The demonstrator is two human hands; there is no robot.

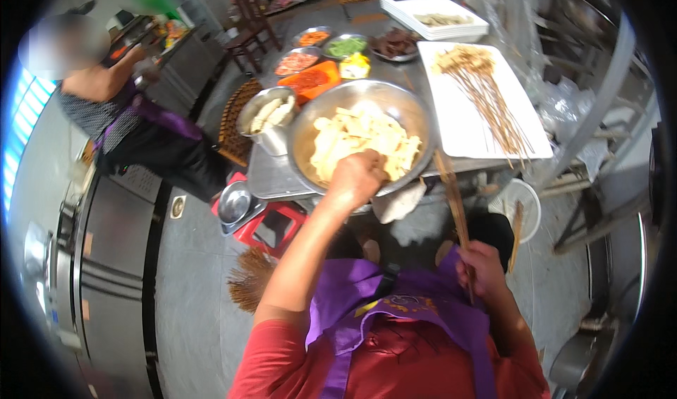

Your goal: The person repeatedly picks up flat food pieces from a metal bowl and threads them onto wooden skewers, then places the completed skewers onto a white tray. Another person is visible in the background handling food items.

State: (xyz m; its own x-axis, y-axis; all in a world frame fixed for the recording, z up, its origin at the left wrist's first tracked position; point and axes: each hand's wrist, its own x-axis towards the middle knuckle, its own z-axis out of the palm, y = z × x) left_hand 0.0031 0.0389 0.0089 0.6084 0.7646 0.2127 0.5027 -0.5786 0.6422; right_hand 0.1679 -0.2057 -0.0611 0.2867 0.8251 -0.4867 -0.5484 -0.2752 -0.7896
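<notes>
My left hand [359,174] reaches into a wide steel bowl [304,134] of pale yellow food pieces [365,129], perhaps tofu skin. Its curled fingers touch the pieces near the bowl's front, and the fingertips are hidden. Low on the right, my right hand [481,266] grips a bundle of thin brown skewers [455,203] that slants up to the table edge. To the right of the bowl lies a white tray [455,118] with many loaded skewers [486,92], their food ends away from me. A pale cloth [400,202] hangs below the bowl's front rim.
Left of the bowl stands a steel pot [272,141] with pale pieces. Behind are an orange basket [332,73] and several dishes of food. Stacked white trays [439,31] sit at the back. A red stool [275,227] and white bin [529,211] flank me. Another person [143,118] stands left.
</notes>
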